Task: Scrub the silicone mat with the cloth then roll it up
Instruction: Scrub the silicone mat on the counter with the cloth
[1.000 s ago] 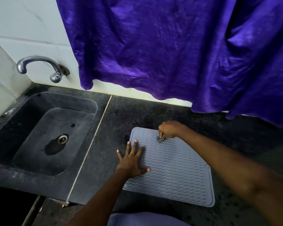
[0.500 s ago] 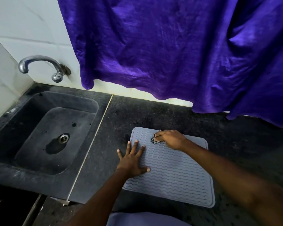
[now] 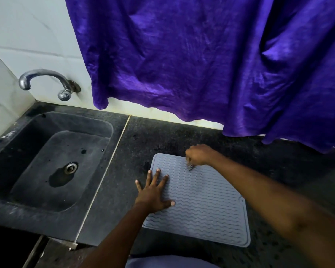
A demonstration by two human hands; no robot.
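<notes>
Silicone mat [image 3: 205,200], scrubbing in hand; lies flat on dark counter [image 3: 141,144], lower centre of frame.

Left hand [image 3: 153,192]: fingers spread, pressing mat's left edge. Right hand [image 3: 198,154]: clenched on small checked cloth [image 3: 190,167] at mat's far edge. Advice: maintain left-hand pressure, work strokes along ridges. Left of frame: sink [image 3: 17,196], tap [image 3: 45,82]. Upper frame: purple curtain [image 3: 201,64], clear of mat. No obstruction.

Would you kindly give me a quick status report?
Left hand flat, pinning silicone mat. Right hand shut on checkered cloth at mat's far edge. Mat unrolled. Nothing obstructing.
</notes>
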